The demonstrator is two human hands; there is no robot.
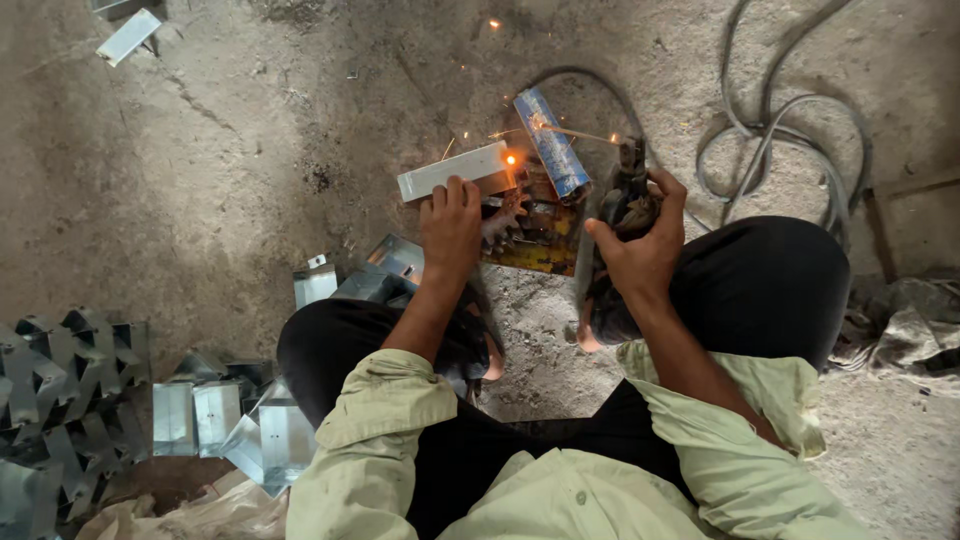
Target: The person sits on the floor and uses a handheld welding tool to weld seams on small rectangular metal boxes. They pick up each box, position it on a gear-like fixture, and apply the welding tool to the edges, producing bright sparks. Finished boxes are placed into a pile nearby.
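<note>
On the concrete floor [250, 150] just ahead of my knees lies the pale metal bar [452, 171], and at its right end a bright weld spark [511, 159] burns where the thin welding rod [580, 132] meets it. My left hand [451, 225] presses flat on the near edge of the bar, fingers spread over it, pinning rather than gripping. My right hand [640, 245], to the right of the bar, is wrapped tight around the dark electrode holder [627, 190], thumb across its front, with the rod running from its top leftward to the spark. Just right of the bar, touching the glow, rests a blue packet [552, 142], tilted, and under the bar's right end sits a yellowish, scorched block [535, 235] of scraps. Nearer to me than the bar, by my left knee, a few folded galvanised brackets [395, 265] lie loose. Well to the left of the bar, a heap of the same sheet-metal pieces [70, 400] is stacked by my side. Far to the right of the bar, grey cables [770, 150] loop across the floor. Another pale strip [128, 36] lies far off at the upper left.
</note>
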